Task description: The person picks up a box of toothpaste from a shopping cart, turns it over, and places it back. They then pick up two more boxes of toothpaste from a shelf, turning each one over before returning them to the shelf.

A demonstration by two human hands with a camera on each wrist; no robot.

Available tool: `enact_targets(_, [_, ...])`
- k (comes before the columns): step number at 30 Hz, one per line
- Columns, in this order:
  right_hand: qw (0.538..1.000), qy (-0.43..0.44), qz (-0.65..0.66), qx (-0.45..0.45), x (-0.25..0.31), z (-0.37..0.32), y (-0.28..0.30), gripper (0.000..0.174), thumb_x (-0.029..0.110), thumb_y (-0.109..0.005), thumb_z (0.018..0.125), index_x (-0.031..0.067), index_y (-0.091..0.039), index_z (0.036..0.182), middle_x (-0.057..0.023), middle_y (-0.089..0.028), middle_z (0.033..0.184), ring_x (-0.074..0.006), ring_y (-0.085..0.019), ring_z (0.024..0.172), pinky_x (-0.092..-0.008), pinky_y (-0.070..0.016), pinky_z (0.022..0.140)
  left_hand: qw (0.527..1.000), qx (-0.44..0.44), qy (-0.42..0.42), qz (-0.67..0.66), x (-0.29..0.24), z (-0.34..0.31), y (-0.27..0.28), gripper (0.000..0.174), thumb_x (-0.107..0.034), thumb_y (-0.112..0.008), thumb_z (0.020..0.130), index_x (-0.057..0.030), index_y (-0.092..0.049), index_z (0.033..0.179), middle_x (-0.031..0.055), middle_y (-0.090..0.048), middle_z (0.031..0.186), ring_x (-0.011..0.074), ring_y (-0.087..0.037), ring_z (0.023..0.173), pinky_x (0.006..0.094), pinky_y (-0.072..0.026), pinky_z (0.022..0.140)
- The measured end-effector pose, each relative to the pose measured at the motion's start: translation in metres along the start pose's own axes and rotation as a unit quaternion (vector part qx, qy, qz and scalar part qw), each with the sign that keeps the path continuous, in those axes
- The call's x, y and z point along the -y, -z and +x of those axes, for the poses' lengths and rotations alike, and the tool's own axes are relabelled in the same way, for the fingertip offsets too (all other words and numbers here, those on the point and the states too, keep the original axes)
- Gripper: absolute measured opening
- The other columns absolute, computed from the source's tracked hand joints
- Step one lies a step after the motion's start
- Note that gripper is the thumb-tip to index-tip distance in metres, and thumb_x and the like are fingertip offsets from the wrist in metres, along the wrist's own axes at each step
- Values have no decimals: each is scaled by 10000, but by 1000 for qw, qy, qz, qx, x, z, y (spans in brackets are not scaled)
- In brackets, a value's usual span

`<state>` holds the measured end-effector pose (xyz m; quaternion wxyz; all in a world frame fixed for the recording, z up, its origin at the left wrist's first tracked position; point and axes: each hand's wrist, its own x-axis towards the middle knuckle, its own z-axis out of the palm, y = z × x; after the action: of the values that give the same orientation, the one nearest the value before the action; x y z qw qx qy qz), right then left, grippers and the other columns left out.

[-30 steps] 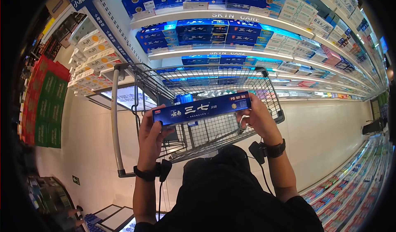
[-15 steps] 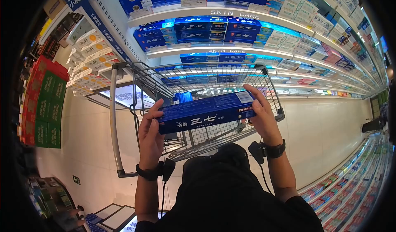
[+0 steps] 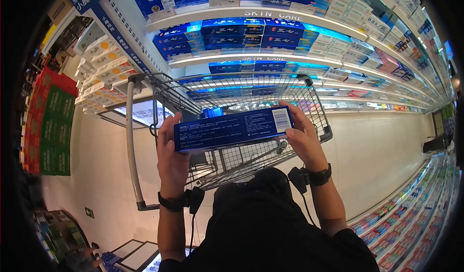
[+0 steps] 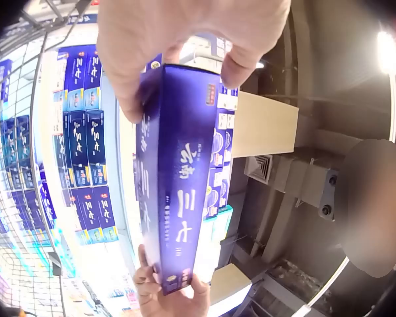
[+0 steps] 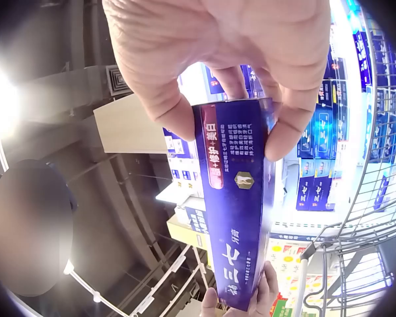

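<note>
A long dark-blue toothpaste box (image 3: 227,128) is held level between both hands, over the wire shopping cart (image 3: 309,90). My left hand (image 3: 172,151) grips its left end, thumb and fingers on opposite sides, as the left wrist view shows at the box (image 4: 188,178). The right end is pinched by my right hand (image 3: 308,136), its thumb just under the white barcode label. In the head view the face with small print and barcode is turned up; both wrist views show the face with large white characters.
Shelves (image 3: 208,18) of blue and white toothpaste boxes stand in front. White cartons (image 3: 104,69) and red and green boxes (image 3: 50,127) are stacked on the left. Inside the cart lies a small blue package (image 3: 211,113). Another product rack (image 3: 401,209) runs along the right.
Both hands have rolled the toothpaste box, so its front face has turned away and the small-print face with the barcode now shows in the head view.
</note>
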<state>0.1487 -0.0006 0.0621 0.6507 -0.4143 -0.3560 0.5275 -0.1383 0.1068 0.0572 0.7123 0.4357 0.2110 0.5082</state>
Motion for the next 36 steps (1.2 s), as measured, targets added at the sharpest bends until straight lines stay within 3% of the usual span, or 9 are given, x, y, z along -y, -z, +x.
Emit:
enact_targets(3, [1000,22,-11,5,-7,2,2,678,140,-649,799,26,-369,1406,-129,-477,1324,-202,-503,1171,-341,-399,1008,998,-9,17,-62,3,3,1,558,-318,-491,940,-68,-339,1415,153,-374,1441,261,-416,1291,434,-314,1081])
enact_targets(9, [1000,-6,-27,1,-11,3,4,699,121,-630,789,40,-351,1425,-138,-528,1278,-200,-516,1149,-337,-403,979,995,-21,92,-11,12,4,2,550,-284,-503,950,-65,-321,1421,128,-472,1338,227,-457,1236,406,-321,1071])
enact_targets(14, [999,-21,-43,-12,-9,8,8,739,148,-649,796,52,-311,1447,-148,-576,1221,-196,-542,1114,-332,-406,963,976,-52,204,49,2,15,-5,553,-270,-520,951,-71,-307,1422,83,-526,1177,192,-550,1082,339,-502,872])
enact_targets(22, [998,49,-16,-32,12,39,11,756,151,-670,811,11,-285,1447,-158,-573,1227,-154,-565,1030,-263,-438,848,979,-9,162,127,-25,43,-22,531,-289,-494,953,-54,-339,1404,103,-528,1199,176,-602,1016,291,-563,760])
enact_targets(25, [997,70,-10,-37,14,42,6,768,166,-687,813,8,-281,1446,-171,-529,1286,-166,-562,1057,-270,-448,857,980,-18,152,124,-26,44,-23,526,-260,-493,953,-50,-333,1408,106,-561,1133,176,-623,968,291,-570,743])
enact_targets(27, [998,59,16,-22,10,41,6,788,204,-707,824,-1,-266,1444,-187,-495,1326,-215,-548,1142,-349,-467,940,981,-9,155,117,-22,43,-17,522,-251,-495,955,-51,-332,1409,111,-571,1106,179,-632,945,295,-572,741])
enact_targets(31, [998,62,11,-17,7,41,2,748,161,-686,844,-16,-268,1438,-177,-517,1298,-213,-551,1137,-343,-459,951,985,-24,137,97,-13,37,-7,518,-232,-521,953,-56,-338,1405,118,-577,1092,187,-632,936,318,-564,772])
enact_targets(32, [998,68,2,-13,6,43,3,750,158,-689,841,-18,-269,1437,-174,-521,1291,-211,-550,1135,-337,-454,954,986,-25,137,88,-12,35,-5,532,-233,-569,931,-54,-367,1390,110,-571,1111,200,-603,1001,345,-532,844])
enact_targets(36, [997,76,-13,-4,2,46,4,713,150,-702,832,-35,-325,1409,-153,-535,1272,-190,-536,1143,-312,-426,975,992,-37,119,31,-12,33,-5,449,-72,-642,875,-7,-464,1282,83,-596,1069,153,-598,995,307,-517,900])
